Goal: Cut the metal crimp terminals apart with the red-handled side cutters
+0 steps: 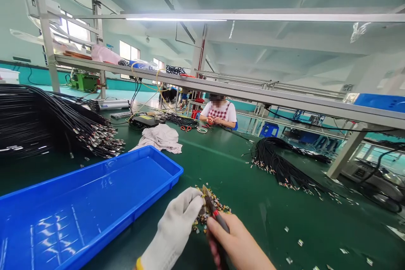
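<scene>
The bare right hand [236,242] has its fingers closed round black-and-red side cutters [215,213], their tip at the white-gloved left hand [172,228], whose hold I cannot tell, over metal wire-end scraps [211,209] on the green surface [268,219], just beside a blue plastic tray [126,185]

Your desk [247,185] held a tray [79,206] left of the scrap pile [221,206], one cable bundle [47,122] behind it, another cable bundle [281,164] right.

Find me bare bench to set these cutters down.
Green mat lies open between the blue tray and the black cable bundle, past the white cloth. Another patch sits right of the right hand, below that bundle. Crowded: the scrap pile under the cutters and gloved left hand.
</scene>
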A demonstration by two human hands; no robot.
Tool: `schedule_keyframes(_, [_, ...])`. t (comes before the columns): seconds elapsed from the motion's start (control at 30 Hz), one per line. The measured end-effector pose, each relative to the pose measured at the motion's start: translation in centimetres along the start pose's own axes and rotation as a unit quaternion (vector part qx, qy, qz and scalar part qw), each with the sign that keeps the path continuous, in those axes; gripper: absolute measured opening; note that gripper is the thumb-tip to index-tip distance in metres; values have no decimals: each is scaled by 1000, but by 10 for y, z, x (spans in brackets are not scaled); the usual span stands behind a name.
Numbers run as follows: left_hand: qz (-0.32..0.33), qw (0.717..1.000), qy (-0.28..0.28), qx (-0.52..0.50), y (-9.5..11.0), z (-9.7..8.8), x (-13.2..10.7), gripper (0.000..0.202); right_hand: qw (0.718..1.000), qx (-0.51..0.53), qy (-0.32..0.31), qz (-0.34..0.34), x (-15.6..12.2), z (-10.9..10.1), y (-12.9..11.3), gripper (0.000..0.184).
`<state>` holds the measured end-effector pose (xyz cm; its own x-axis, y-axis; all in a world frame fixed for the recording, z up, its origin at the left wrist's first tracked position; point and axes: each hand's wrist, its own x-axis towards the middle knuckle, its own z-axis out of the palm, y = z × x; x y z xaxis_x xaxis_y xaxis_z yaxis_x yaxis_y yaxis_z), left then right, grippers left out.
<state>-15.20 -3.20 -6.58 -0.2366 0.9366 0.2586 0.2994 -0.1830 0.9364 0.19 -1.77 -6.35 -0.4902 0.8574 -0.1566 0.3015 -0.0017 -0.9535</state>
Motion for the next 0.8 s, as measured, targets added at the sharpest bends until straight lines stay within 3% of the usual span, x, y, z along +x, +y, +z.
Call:
schedule_keyframes(0.1, [-28, 996, 0, -87, -10, 2, 2, 26, 985, 158, -72, 4, 1, 1, 4, 47])
schedule_keyframes(0.2, [-25, 989, -41, -140, -15, 4, 4, 26, 981, 180, -77, -4, -2, -4, 1, 48])
schedule_keyframes(0.27, [-27, 986, -47, -155, -13, 5, 4, 23, 992, 111, -59, -22, -5, -10, -6, 47])
schedule_keyframes(0.37, [-34, 984, -50, -170, -7, 4, 4, 22, 995, -74, -2, -67, -9, -20, -13, 41])
schedule_keyframes(0.43, [-26, 984, -63, -163, -3, 3, 5, 22, 965, -248, 61, -63, -10, -26, -12, 35])
schedule_keyframes(0.53, [-12, 989, -78, -123, 0, 2, 8, 24, 884, -446, 138, -1, -8, -33, -6, 23])
schedule_keyframes(0.6, [-12, 990, -85, -111, 0, 2, 9, 26, 866, -475, 155, 26, -8, -36, -4, 22])
schedule_keyframes(0.8, [-41, 996, -62, -51, -3, 11, 3, 34, 879, -453, 149, -3, -15, -49, -20, 28])
